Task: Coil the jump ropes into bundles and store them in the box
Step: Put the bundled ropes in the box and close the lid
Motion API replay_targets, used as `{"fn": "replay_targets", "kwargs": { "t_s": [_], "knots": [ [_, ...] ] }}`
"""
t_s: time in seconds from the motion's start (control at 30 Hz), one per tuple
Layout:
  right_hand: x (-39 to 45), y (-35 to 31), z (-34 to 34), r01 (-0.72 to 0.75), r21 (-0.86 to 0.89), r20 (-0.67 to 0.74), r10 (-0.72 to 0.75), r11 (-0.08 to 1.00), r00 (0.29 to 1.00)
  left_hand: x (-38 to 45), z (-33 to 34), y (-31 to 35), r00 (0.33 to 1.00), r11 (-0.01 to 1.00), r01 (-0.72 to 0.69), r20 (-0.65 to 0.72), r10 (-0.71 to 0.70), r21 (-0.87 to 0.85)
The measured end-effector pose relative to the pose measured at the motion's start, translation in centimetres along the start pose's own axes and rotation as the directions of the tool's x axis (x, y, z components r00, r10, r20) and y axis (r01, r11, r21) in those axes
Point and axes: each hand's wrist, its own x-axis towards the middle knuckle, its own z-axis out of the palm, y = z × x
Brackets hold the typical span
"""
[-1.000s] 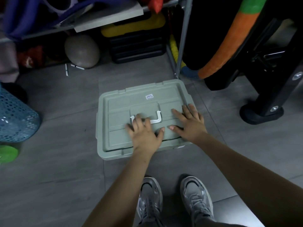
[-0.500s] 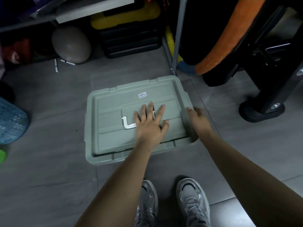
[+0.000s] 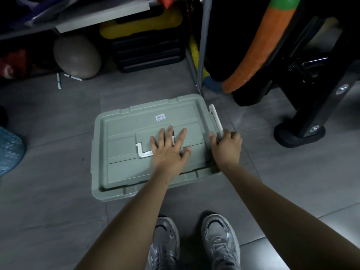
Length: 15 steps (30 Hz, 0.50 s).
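A grey-green plastic box (image 3: 120, 168) sits on the floor with its lid on. My left hand (image 3: 168, 148) lies flat on the lid, fingers spread, covering part of the white top handle (image 3: 143, 153). My right hand (image 3: 227, 146) is at the box's right edge, fingers curled round the lower end of the white side latch (image 3: 215, 118), which stands swung out from the box. No jump rope is visible.
A metal shelf post (image 3: 203, 45) stands just behind the box. A black and yellow toolbox (image 3: 146, 43) and a grey ball (image 3: 77, 56) lie under the shelf. Black exercise equipment (image 3: 303, 121) stands at the right, a blue mesh basket (image 3: 8, 151) at the left. My shoes (image 3: 194, 242) are close to the box's front.
My right hand slid off the lid to the box's right edge and took hold of the side latch, which has swung outward. My left hand moved to the lid's middle.
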Motion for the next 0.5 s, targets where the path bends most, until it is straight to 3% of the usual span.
{"fn": "replay_targets", "kwargs": {
  "t_s": [0.23,0.5],
  "knots": [
    [0.2,-0.9,-0.1,-0.040,0.086,0.032,0.038,0.995,0.999,0.0,0.0,0.0,1.000,1.000,0.002,-0.006,-0.002,0.000],
    [-0.5,-1.1,-0.4,0.084,-0.105,-0.016,-0.087,0.991,0.996,0.1,-0.1,0.1,1.000,1.000,0.004,-0.006,-0.004,0.012]
  ]
}}
